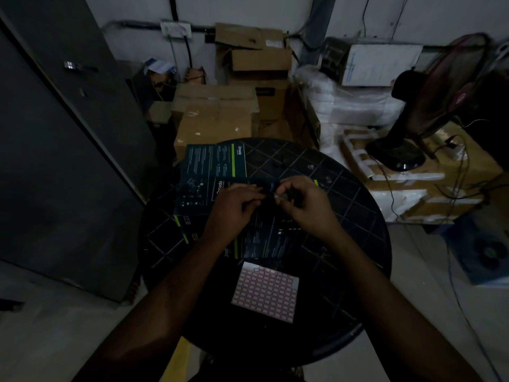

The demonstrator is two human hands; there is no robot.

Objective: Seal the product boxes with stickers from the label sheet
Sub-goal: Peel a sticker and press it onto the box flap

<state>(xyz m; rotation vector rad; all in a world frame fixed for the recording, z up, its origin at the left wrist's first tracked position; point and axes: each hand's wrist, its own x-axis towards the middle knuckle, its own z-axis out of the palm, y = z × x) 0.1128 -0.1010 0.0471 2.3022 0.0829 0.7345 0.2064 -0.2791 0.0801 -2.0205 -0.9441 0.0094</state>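
Note:
Several dark teal product boxes with green stripes lie on a round black table (pixel 344 216). One box (pixel 214 161) lies at the far left, and the nearest box (pixel 270 238) lies under my hands. My left hand (pixel 234 208) and my right hand (pixel 305 205) meet over that box's far edge, fingers curled and fingertips pinched together at a small spot; what they pinch is too dark to tell. The label sheet (pixel 265 292), white with rows of pink-edged stickers, lies on the table close to me, touched by neither hand.
Cardboard cartons (pixel 217 114) are stacked behind the table. A dark metal cabinet (pixel 55 161) stands at the left. A pedestal fan (pixel 413 128) sits on wrapped cartons at the right, with cables trailing down to the floor.

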